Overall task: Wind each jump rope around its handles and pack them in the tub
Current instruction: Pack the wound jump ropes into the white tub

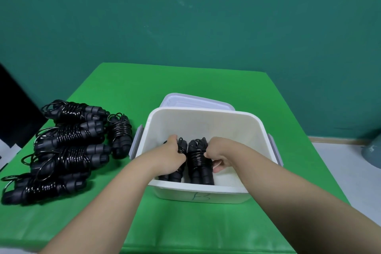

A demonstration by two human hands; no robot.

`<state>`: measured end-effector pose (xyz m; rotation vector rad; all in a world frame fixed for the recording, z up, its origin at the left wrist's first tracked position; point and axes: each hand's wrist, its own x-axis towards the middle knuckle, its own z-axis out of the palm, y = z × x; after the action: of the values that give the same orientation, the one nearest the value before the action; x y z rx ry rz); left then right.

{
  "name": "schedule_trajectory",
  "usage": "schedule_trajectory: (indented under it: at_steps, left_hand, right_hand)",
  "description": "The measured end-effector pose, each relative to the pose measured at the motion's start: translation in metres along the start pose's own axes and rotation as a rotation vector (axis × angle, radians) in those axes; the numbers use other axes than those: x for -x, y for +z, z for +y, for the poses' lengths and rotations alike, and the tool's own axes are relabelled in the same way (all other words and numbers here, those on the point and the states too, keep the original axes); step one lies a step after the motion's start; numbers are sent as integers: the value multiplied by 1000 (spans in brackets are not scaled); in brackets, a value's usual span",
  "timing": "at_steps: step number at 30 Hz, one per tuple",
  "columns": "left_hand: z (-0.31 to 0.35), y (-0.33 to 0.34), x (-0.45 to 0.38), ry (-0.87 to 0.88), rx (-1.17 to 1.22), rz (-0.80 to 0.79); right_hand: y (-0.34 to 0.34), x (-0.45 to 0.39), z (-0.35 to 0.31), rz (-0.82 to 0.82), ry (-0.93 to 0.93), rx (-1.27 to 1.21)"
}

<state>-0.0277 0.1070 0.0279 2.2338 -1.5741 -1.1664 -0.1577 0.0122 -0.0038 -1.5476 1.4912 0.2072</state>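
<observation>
A white plastic tub (202, 117) stands on the green table with both my hands reaching inside. My left hand (171, 156) grips a wound black jump rope (175, 176) on the tub's floor. Beside it, my right hand (216, 154) curls round a second wound black jump rope (199, 161). Both bundles lie lengthwise, side by side, handles toward me. A pile of several wound black jump ropes (68, 146) lies on the table left of the tub.
The tub's lid (195, 101) lies flat just behind the tub. The green table cloth (185, 222) reaches to a teal wall behind. A grey object (373, 150) sits on the floor at far right.
</observation>
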Motion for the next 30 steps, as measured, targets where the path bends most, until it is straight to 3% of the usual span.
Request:
schedule_trajectory:
  at_steps: [3, 8, 12, 15, 22, 27, 30]
  left_hand:
    - [-2, 0, -3, 11, 2, 11]
    - [-7, 3, -6, 53, 2, 40]
    - [-5, -2, 7, 307, 178, 397]
    - [-11, -12, 19, 374, 176, 635]
    - [-55, -28, 22, 202, 211, 905]
    - [-99, -28, 15, 12, -37, 945]
    - [-123, -24, 11, -196, -164, 872]
  right_hand:
    - [5, 1, -7, 120, -95, 166]
    - [4, 6, -1, 3, -123, 150]
    - [2, -3, 4, -63, -111, -12]
    - [1, -9, 7, -112, -89, -105]
    - [8, -13, 6, -111, -111, -147]
    - [7, -13, 6, -79, -112, -138]
    - [3, -14, 7, -32, -134, -89]
